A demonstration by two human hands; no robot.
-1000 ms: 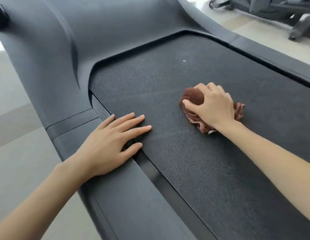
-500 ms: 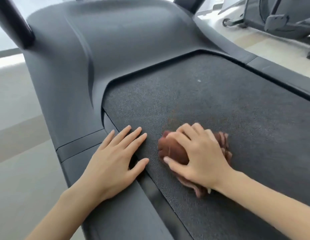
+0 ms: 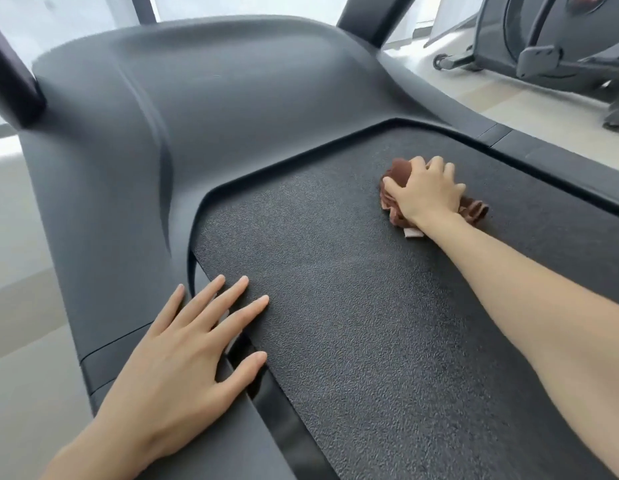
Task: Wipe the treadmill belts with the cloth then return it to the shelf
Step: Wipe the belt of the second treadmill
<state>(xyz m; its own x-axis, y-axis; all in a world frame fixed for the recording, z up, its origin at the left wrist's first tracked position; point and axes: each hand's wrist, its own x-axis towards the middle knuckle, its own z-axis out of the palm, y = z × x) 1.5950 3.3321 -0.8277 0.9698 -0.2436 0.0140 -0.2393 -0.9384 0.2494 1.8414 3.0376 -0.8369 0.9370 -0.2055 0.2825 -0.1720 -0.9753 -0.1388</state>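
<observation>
**Fingers (image 3: 436,166) curled over the cloth (image 3: 399,169) near the belt's far right corner**

Fingers of the right hand (image 3: 427,192) were bent down over the bunched brown cloth, gripping it and pressing it onto the belt (image 3: 370,323). The thumb lay against the cloth's left side. Cloth showed past the hand on the far left and on the right, and a small pale tag (image 3: 412,233) stuck out beside the wrist. The cloth sat on the belt close to its far right corner, just short of the right side rail (image 3: 560,161).

The left hand (image 3: 176,362) held nothing. Its fingers (image 3: 231,296) were straight and spread, lying flat. The palm rested on the left side rail (image 3: 204,445), and the fingertips reached over the belt's left edge.

Counted: two hands, one cloth, one belt in view, two uprights (image 3: 10,84) at the far end of the motor cover (image 3: 214,116). One other machine (image 3: 550,53), possibly an exercise bike, stood on the floor beyond the right rail.

Half a second before, the right hand and cloth had been near the belt's left edge, just beside the left hand. They had since swept across to the far right. The left hand had stayed flat in much the same place.
</observation>
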